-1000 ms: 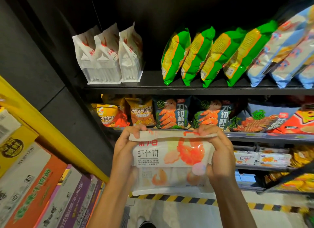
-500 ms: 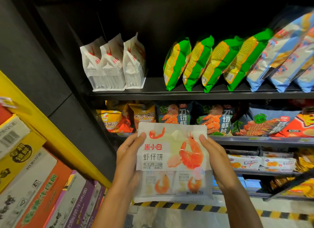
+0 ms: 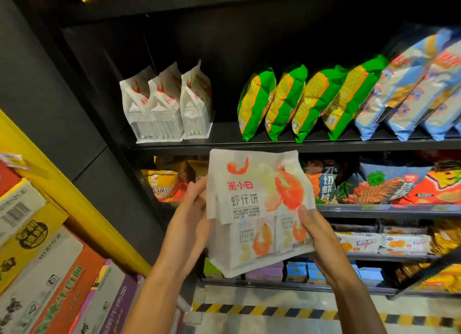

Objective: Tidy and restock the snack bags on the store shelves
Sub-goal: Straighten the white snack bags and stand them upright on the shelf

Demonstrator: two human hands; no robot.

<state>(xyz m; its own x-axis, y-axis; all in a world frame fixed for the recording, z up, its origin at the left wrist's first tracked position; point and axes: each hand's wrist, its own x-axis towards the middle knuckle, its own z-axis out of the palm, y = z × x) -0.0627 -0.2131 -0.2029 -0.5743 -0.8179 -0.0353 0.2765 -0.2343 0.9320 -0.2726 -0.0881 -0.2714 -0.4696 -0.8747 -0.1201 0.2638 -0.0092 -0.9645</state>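
I hold a white shrimp-cracker bag [image 3: 257, 209] upright in front of the shelves, its top edge just under the upper shelf [image 3: 287, 144]. My left hand [image 3: 189, 216] grips its left side, fingers behind and thumb at the edge. My right hand [image 3: 316, 231] grips the lower right side with the thumb on the front. Three matching white bags [image 3: 167, 106] stand on the upper shelf at the left, with bare shelf between them and the green bags [image 3: 299, 101].
Light blue bags [image 3: 411, 89] lean at the upper shelf's right. The shelf below carries yellow, dark and red snack bags [image 3: 389, 184]. Stacked cartons [image 3: 50, 271] and a yellow rail [image 3: 74, 196] crowd the left. A striped floor line [image 3: 274, 311] runs below.
The bag's folded top has been straightened, and both hands have slid from its top corners to its sides. The bag has risen toward the upper shelf.
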